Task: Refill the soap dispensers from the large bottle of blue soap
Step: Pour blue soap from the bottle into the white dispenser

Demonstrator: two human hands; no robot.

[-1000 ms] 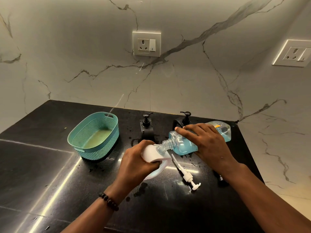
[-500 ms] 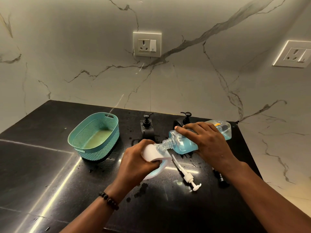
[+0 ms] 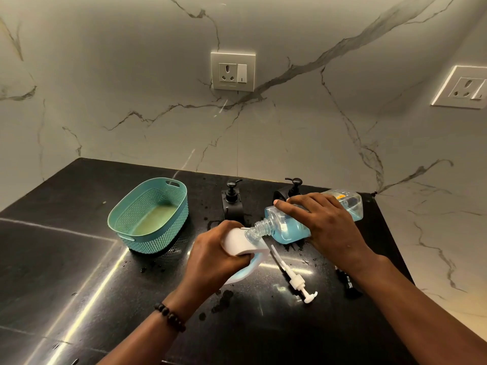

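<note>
Right hand (image 3: pixel 326 230) grips clear bottle of blue soap (image 3: pixel 292 227), tipped near-horizontal, long axis running right-to-left, threaded neck meeting mouth of white dispenser (image 3: pixel 241 242). Left hand (image 3: pixel 214 255) wraps dispenser, tilted above black surface (image 3: pixel 79 259). Detached white pump (image 3: pixel 295 280) lies just right.

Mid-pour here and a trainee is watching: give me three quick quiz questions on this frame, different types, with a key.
1. True or false: the white plastic pump lies loose on the black stone counter.
2. What does the right hand hold? A) teal perforated basket B) clear bottle of blue soap C) black pump
3. Fill in: the left hand grips the ____ dispenser.

Key: 1 true; 2 B; 3 white
</note>
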